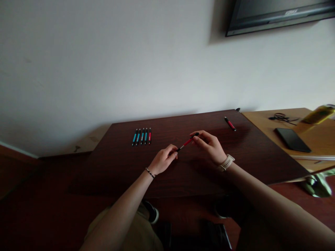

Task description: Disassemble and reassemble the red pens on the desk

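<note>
Above the middle of the dark table, both hands hold parts of one red pen. My left hand [164,159] is closed on the pen's black front section [179,150]. My right hand [209,143] pinches the black end of the red pen barrel [187,142]. Between the two parts shows a thin pale length, probably the refill [182,146]. To the left, several blue pens [138,137] and one red pen [150,136] lie side by side in a row. Another red pen [230,124] lies alone and slanted at the table's back right.
The dark wooden table [125,164] stands by a pale wall. On its right adjoins a lighter table [258,120] carrying a black phone [292,139], a coiled cable [282,118] and a yellow object [320,114]. A screen [282,17] hangs on the wall above.
</note>
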Action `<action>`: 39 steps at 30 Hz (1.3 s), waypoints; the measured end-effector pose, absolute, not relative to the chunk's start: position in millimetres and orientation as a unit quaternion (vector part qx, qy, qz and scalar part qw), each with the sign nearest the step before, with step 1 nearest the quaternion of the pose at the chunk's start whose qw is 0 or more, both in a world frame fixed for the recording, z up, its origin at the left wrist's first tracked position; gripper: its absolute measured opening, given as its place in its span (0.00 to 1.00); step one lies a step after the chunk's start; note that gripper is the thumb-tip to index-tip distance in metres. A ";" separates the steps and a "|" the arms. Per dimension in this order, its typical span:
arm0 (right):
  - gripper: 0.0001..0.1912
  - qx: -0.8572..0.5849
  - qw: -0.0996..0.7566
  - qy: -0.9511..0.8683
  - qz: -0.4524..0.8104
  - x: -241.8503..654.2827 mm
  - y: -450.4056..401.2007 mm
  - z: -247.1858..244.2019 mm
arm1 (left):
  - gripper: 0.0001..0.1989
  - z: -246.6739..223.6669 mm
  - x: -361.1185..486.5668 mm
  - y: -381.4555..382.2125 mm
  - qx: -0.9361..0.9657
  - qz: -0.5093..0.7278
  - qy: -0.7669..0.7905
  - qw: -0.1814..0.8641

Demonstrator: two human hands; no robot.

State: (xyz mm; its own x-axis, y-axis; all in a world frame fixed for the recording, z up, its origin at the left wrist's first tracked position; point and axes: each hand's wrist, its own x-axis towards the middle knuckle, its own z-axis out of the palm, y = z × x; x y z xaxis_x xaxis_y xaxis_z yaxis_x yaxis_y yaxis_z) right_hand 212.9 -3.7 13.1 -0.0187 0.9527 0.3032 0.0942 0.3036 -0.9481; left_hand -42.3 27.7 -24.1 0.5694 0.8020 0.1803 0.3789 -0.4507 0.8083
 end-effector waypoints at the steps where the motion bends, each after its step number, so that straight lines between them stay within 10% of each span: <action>1: 0.21 -0.439 0.550 -0.591 0.395 213.9 -3.4 13.3 | 0.08 -24.2 -42.6 27.7 0.804 0.283 0.366 0.374; 39: 0.17 -0.430 0.612 -0.502 0.434 225.1 7.1 7.0 | 0.08 -28.4 -45.3 29.7 0.821 0.269 0.363 0.350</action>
